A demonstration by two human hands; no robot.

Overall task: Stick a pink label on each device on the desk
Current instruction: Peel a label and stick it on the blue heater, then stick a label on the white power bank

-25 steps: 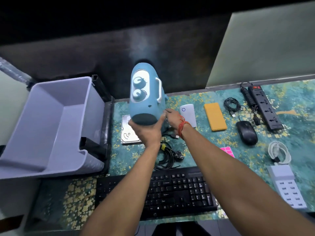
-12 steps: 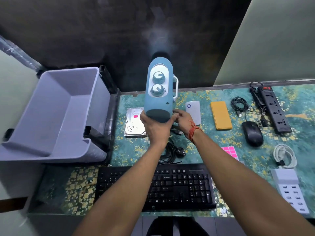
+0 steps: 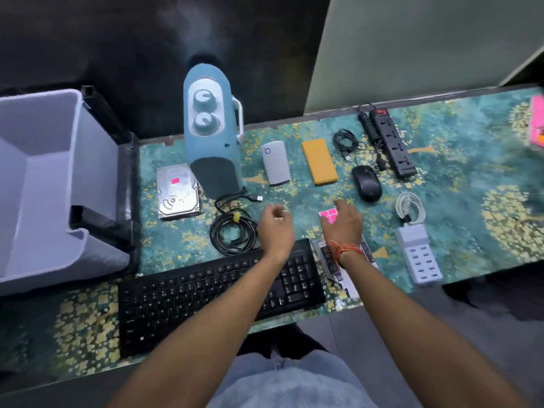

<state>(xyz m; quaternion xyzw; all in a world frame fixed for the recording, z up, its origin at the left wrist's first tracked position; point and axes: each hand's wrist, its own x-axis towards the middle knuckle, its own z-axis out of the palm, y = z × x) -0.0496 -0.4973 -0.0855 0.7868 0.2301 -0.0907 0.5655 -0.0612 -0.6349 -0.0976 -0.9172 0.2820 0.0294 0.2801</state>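
Right hand (image 3: 343, 228) spread over pink label sheet (image 3: 327, 214); left hand (image 3: 275, 228) loosely curled, empty. One label should be peeled by its corner.

Just one view here, so no overlap with another: it's shot from head height, aimed forward and steeply down at the desk (image 3: 459, 219). Wide-angle, so edges are bent. Both forearms are seen reaching in from the bottom; the keyboard (image 3: 206, 295) sits nearest, the dark wall farthest.

bare desk (image 3: 306, 198) between speaker (image 3: 210, 136), mouse (image 3: 366, 184)
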